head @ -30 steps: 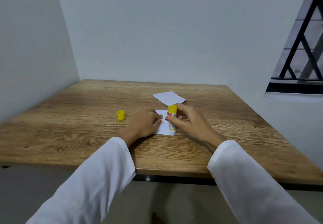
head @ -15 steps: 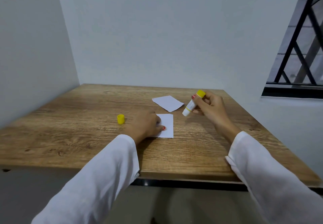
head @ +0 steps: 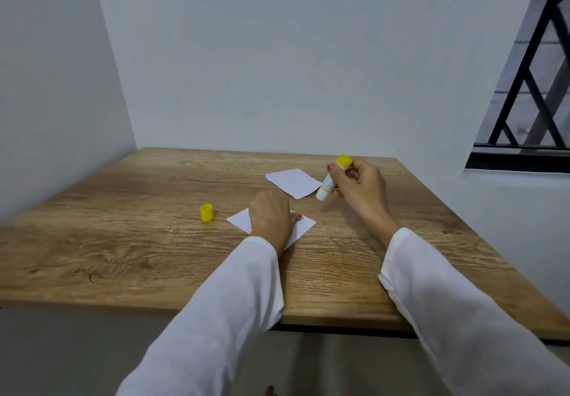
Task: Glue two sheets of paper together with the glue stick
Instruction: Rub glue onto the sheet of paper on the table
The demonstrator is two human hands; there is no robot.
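Observation:
My left hand (head: pixel 271 221) lies flat on the near white paper sheet (head: pixel 303 226), which sits turned like a diamond on the wooden table (head: pixel 123 241). The hand covers the sheet's middle. A second white sheet (head: pixel 291 182) lies farther back. My right hand (head: pixel 359 185) holds the white glue stick (head: pixel 330 181) with a yellow base, tilted, open end down, in the air just right of the far sheet. The stick's yellow cap (head: pixel 206 212) stands on the table left of the near sheet.
Plain walls close the table in at the back and on the left. A window with black bars (head: pixel 530 102) is at the right. The table's front edge (head: pixel 339 324) runs under my sleeves.
My right hand lifted the glue stick off the near sheet and carried it up and to the right. My left hand turned the near sheet so that it now lies diagonally.

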